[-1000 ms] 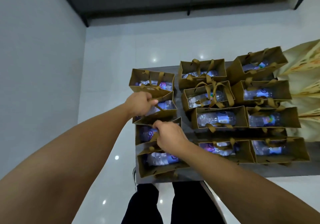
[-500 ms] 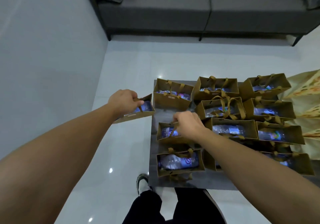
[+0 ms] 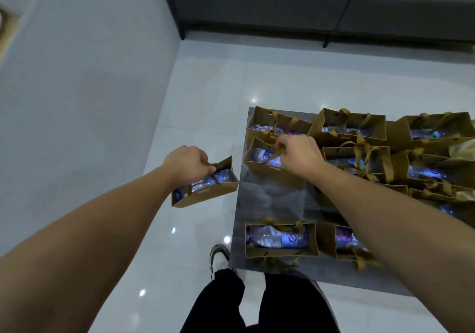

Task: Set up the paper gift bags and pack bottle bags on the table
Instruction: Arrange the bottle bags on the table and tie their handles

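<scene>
L hand [image 3: 186,164] holds bag [image 3: 205,187] off-table.

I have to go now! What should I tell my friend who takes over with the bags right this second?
Left hand grips the ribbon handles of one brown bag with bottles inside, held off the table's left edge, over the floor.
Right hand pinches the handle of a second bag standing on the grey table.
Done: the other bags stand on the table, and those whose insides show hold bottles.
Left: put down both held bags.

Dim, bluish light; ceiling-lamp glare spots the glossy floor [image 3: 205,116]; edges bend.
</scene>
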A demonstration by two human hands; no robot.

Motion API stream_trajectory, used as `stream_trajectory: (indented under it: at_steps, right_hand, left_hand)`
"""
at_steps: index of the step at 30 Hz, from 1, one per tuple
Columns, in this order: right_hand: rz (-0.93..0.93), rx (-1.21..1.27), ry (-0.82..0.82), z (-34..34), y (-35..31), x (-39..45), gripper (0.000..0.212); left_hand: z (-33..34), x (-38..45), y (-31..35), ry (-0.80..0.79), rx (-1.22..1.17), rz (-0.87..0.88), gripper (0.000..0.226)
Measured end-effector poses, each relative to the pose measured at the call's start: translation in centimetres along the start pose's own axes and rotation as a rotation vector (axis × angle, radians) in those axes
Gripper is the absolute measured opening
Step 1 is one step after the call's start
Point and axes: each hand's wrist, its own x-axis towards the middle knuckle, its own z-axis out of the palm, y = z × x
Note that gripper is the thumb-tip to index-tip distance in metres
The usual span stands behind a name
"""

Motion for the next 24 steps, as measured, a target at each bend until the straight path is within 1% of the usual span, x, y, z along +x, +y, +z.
stream_trajectory:
  at_steps: [3, 10, 13, 15, 18, 22, 24]
  right_hand:
    - [0.028, 0.020, -0.010, 0.6, 0.6, 0.2, 0.026]
    - [0.094, -0.016, -0.011, 0.5, 2.3, -1.4, 0.049]
    - [0.128, -0.009, -0.014, 0.6, 3.2, -2.4, 0.054]
    - [0.137, 0.011, 0.013, 0.7, 3.9, -3.0, 0.053]
    - [0.157, 0.060, 0.084, 0.9, 5.0, -3.6, 0.046]
    - [0.216, 0.162, 0.084, 0.6, 6.7, -2.8, 0.038]
    - [0.256, 0.221, 0.085, 0.4, 7.6, -1.8, 0.034]
  left_hand:
    - [1.3, -0.2, 0.8, -0.054, -0.022, 0.019, 0.036]
    - [3.5, 0.1, 4.2, -0.129, -0.093, 0.078, 0.035]
    - [4.1, 0.0, 6.3, -0.172, -0.073, 0.130, 0.031]
    - [4.7, 0.0, 7.9, -0.201, -0.063, 0.164, 0.029]
    - [5.8, 0.5, 10.1, -0.240, -0.041, 0.207, 0.031]
    - [7.2, 1.7, 12.6, -0.338, -0.048, 0.237, 0.025]
    - [7.5, 2.4, 13.9, -0.403, -0.066, 0.244, 0.028]
